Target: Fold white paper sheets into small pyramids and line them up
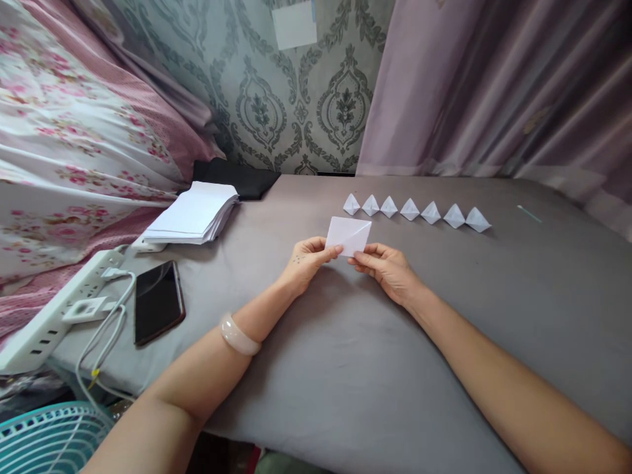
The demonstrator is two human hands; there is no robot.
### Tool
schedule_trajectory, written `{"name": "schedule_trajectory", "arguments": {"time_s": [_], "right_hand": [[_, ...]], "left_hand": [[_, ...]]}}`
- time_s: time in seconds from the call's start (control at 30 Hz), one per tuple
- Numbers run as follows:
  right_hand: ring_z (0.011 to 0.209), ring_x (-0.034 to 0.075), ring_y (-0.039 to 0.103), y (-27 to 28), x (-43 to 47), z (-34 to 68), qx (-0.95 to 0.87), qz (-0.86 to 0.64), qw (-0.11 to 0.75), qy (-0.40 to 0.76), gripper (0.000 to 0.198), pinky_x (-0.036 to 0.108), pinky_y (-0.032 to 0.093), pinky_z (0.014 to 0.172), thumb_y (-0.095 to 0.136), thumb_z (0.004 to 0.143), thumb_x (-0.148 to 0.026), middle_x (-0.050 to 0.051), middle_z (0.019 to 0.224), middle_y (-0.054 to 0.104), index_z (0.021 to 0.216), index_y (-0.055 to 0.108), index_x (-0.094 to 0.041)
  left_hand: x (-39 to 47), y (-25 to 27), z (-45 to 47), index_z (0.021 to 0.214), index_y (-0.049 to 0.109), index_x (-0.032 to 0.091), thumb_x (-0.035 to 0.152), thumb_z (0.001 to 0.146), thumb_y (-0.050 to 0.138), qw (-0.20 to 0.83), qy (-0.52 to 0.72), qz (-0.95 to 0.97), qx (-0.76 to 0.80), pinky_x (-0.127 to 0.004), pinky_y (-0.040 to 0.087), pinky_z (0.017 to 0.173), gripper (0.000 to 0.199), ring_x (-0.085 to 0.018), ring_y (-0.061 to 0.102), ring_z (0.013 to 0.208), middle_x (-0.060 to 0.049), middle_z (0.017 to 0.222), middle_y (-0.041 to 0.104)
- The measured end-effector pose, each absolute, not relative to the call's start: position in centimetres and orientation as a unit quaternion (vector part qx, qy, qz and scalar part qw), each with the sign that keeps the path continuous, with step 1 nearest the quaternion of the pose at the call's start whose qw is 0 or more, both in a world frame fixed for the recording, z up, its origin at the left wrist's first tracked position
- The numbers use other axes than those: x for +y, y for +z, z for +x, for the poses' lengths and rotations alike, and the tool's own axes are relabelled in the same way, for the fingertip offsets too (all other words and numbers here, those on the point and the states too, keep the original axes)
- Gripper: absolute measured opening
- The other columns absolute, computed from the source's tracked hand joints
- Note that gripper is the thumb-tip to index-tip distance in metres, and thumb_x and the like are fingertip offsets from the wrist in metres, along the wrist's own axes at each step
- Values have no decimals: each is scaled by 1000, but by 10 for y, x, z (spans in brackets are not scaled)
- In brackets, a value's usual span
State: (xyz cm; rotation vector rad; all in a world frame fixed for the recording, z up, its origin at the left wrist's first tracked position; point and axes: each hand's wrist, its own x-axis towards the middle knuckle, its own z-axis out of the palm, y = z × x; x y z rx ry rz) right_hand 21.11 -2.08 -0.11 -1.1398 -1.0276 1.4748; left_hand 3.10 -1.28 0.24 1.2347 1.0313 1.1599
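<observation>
A small square of folded white paper (347, 234) is held up over the grey cloth, with a diagonal crease running to its upper right corner. My left hand (310, 262) pinches its lower left side, thumb on the front face. At the lower right corner, my right hand (388, 268) grips the paper between thumb and fingers. The fingers behind the sheet are partly hidden. Just beyond the hands, several folded white paper boats (409, 209) stand in a row stretching to the right.
A stack of white paper (192, 214) lies at the left, with a black cloth or bag (237, 179) behind it. Nearer are a phone (158, 303), a power strip (64, 309) with cables and a teal fan (49, 438). A thin pale stick (529, 213) lies far right.
</observation>
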Motion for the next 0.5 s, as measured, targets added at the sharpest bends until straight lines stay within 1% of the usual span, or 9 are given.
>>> {"name": "schedule_trajectory", "arguments": {"time_s": [0.1, 0.17, 0.2, 0.23, 0.3, 0.37, 0.43, 0.5], "right_hand": [[81, 15, 63, -1, -16, 217, -526, -478, 508, 486, 36, 31, 49, 78, 80, 62, -36, 3, 92, 69, 91, 66, -20], [78, 13, 59, 0, -13, 221, -584, -481, 524, 392, 43, 30, 48, 73, 78, 65, -36, 3, 98, 67, 103, 64, -22], [76, 13, 58, 0, -11, 223, -608, -483, 525, 348, 43, 29, 48, 70, 77, 66, -37, 3, 97, 66, 106, 64, -23], [73, 13, 56, 1, -11, 225, -631, -484, 523, 306, 40, 29, 47, 67, 75, 69, -37, 3, 96, 65, 106, 65, -23], [69, 13, 55, 0, -10, 227, -675, -474, 514, 234, 27, 29, 45, 64, 69, 76, -36, 2, 91, 65, 99, 68, -24], [73, 16, 56, -2, -12, 228, -719, -454, 497, 174, 15, 31, 46, 66, 63, 83, -35, 3, 89, 65, 92, 69, -25], [82, 19, 58, -3, -16, 230, -757, -445, 464, 110, 14, 33, 46, 73, 57, 88, -31, 5, 89, 65, 90, 69, -25], [90, 21, 57, -4, -20, 231, -784, -453, 423, 36, 19, 34, 45, 79, 50, 91, -27, 6, 93, 64, 92, 69, -25]], "left_hand": [[-12, 3, 29, 75, 68, 15, 40, 70, 74, 505, 491, 551, 447, -25, 39, 66, 27, -11, 52, 66, -1, 71, 64], [-11, 3, 27, 78, 69, 16, 42, 73, 71, 454, 482, 590, 461, -25, 39, 64, 27, -12, 52, 67, -1, 71, 63], [-10, 2, 26, 78, 69, 16, 42, 74, 70, 417, 478, 617, 466, -25, 39, 64, 26, -13, 53, 68, -2, 74, 63], [-9, 1, 25, 78, 69, 17, 42, 75, 68, 373, 476, 644, 468, -25, 40, 65, 25, -14, 54, 71, -3, 78, 64], [-7, 0, 23, 78, 70, 19, 40, 80, 65, 280, 467, 699, 464, -26, 43, 71, 22, -15, 56, 79, -5, 87, 64], [-7, -1, 20, 83, 69, 21, 38, 86, 59, 191, 440, 750, 455, -29, 44, 78, 21, -17, 56, 85, -6, 92, 64], [-7, -1, 18, 90, 68, 21, 36, 92, 49, 109, 396, 796, 445, -32, 42, 84, 24, -18, 55, 90, -8, 95, 65], [-9, 1, 15, 94, 65, 20, 31, 96, 39, 37, 346, 833, 431, -35, 39, 87, 28, -20, 53, 93, -10, 100, 65]]}}
